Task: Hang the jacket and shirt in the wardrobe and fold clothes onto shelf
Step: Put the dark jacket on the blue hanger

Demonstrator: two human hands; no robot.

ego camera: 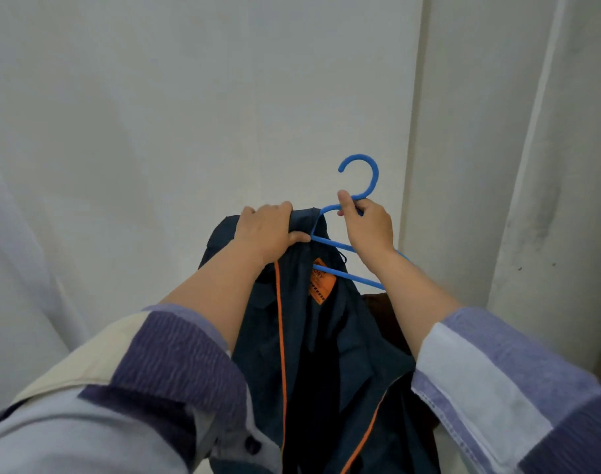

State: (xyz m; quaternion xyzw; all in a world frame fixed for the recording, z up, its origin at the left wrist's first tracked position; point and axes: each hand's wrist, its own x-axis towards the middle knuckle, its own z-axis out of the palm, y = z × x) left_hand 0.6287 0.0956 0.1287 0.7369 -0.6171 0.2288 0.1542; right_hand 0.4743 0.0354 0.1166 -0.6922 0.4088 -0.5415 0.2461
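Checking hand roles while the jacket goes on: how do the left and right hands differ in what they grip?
The left hand grips the dark jacket at its collar; the right hand pinches the blue hanger below its hook. The left lies knuckles-up over cloth; the right's thumb points up. Both are raised.

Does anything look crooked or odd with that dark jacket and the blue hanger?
Yes: the blue plastic hanger sits askew. Only one end is inside the dark navy jacket with orange trim, gripped by the left hand; the other end juts out bare below the right hand, which holds the hanger's neck.
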